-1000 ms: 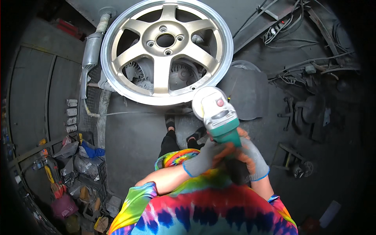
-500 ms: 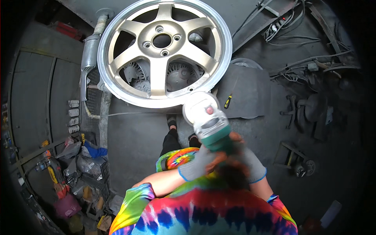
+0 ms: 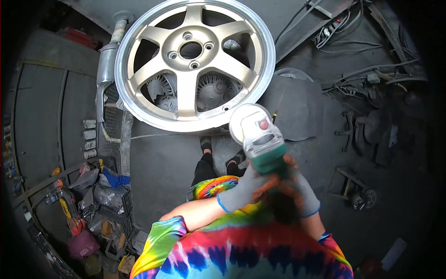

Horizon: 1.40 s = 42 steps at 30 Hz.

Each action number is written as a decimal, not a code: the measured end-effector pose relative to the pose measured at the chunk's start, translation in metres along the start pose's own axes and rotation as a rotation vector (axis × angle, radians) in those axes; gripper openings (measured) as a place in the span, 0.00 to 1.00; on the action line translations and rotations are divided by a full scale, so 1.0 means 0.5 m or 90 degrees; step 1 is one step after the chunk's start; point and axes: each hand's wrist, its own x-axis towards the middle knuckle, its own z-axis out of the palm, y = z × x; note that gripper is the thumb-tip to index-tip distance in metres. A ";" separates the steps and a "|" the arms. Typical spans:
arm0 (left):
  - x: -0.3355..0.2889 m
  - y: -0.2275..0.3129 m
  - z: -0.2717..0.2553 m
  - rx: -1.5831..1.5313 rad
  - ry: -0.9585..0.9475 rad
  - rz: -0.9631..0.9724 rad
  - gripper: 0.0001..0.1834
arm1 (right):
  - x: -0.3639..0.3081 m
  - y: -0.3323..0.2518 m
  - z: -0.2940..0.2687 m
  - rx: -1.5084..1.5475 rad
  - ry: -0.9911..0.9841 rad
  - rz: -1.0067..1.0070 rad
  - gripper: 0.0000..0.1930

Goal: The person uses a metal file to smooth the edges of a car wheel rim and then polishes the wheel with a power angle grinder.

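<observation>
Both my hands wear grey gloves with blue cuffs and are wrapped round one power sander [image 3: 265, 149], which looks like an angle sander with a green and silver body and a pale round disc. My left hand [image 3: 241, 191] grips its body from the left. On the other side, my right hand [image 3: 299, 188] holds the body too, its fingers partly blurred. The disc meets or overlaps the lower right rim of a wheel rim [image 3: 188, 93]; whether they touch I cannot tell. That wheel is gold with several spokes and a bare silver outer lip.
A screwdriver [image 3: 274, 116] lies on a dark sheet [image 3: 297, 107] behind the sander. Crates of bags and tools [image 3: 111, 200] stand at lower left. Cables [image 3: 353, 44] hang at upper right, and a wheeled metal stand [image 3: 350, 188] sits on the right.
The sander and both hands have shifted slightly to the right along the wheel's lower rim. The disc now partly hides the screwdriver. Both hands keep their grip.
</observation>
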 end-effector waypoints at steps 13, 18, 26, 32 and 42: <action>-0.053 -0.055 -0.077 -0.301 0.087 -0.216 0.44 | -0.002 -0.082 0.018 -0.378 -0.044 -0.234 0.26; -0.044 0.043 0.042 -0.023 0.075 -0.082 0.34 | 0.017 -0.024 0.016 -0.344 -0.062 -0.377 0.16; -0.095 -0.011 -0.026 -0.153 0.083 -0.156 0.35 | 0.065 0.071 -0.014 -0.642 -0.037 -0.671 0.07; -0.178 -0.092 -0.133 -0.486 -0.070 -0.231 0.45 | 0.013 -0.097 0.020 -0.155 -0.263 -0.130 0.29; -0.158 -0.039 -0.014 0.087 0.289 -0.241 0.39 | -0.006 -0.086 0.012 -0.262 -0.130 -0.208 0.27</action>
